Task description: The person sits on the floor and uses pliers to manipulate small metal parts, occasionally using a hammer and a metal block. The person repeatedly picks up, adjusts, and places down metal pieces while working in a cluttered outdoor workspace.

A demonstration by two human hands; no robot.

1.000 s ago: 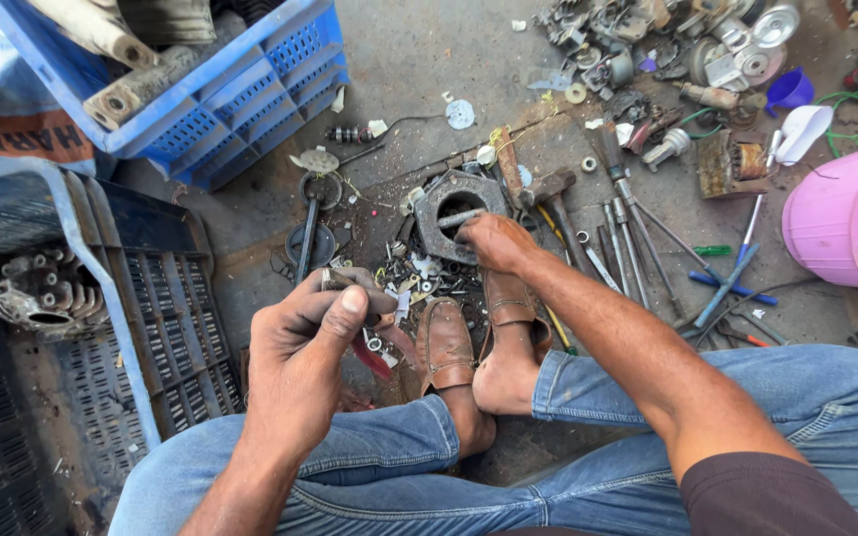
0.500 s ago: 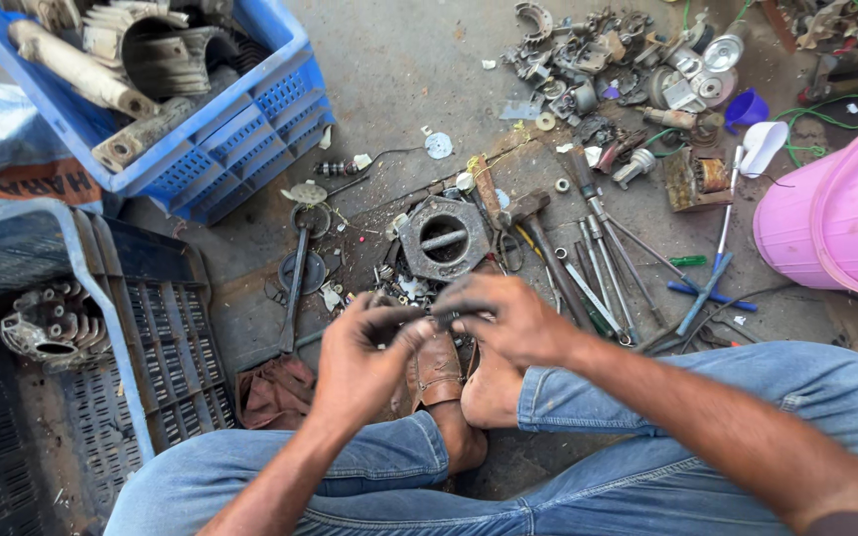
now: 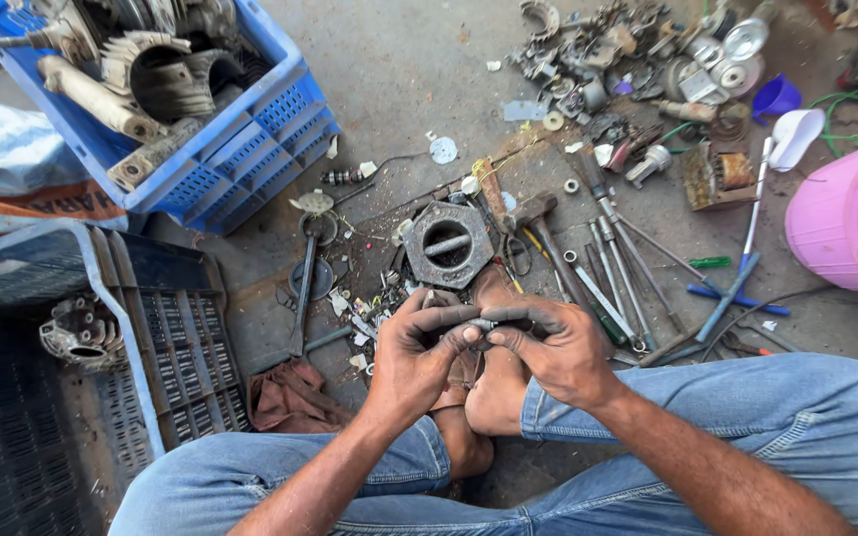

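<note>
Hands have come together since a second ago: then your right hand reached out to the hexagonal housing (image 3: 448, 243) while your left held a small part alone; now your left hand (image 3: 419, 355) and right hand (image 3: 553, 347) meet over your feet, fingers of both closed on one small metal part (image 3: 482, 324) pinched between them. So the reach is over and the work has moved onto the part itself, held near you, just this side of the housing.

Going left to right: far left, a pale blue sack with an orange band (image 3: 22, 184) lies beside the blue crate (image 3: 250, 149) of worn castings. A dark grated crate (image 3: 166, 337) sits near left. Tools (image 3: 608, 273) fan out right of the housing. Far right, a pink bucket (image 3: 851, 218) stands, a small purple cup (image 3: 776, 97) beyond it.
</note>
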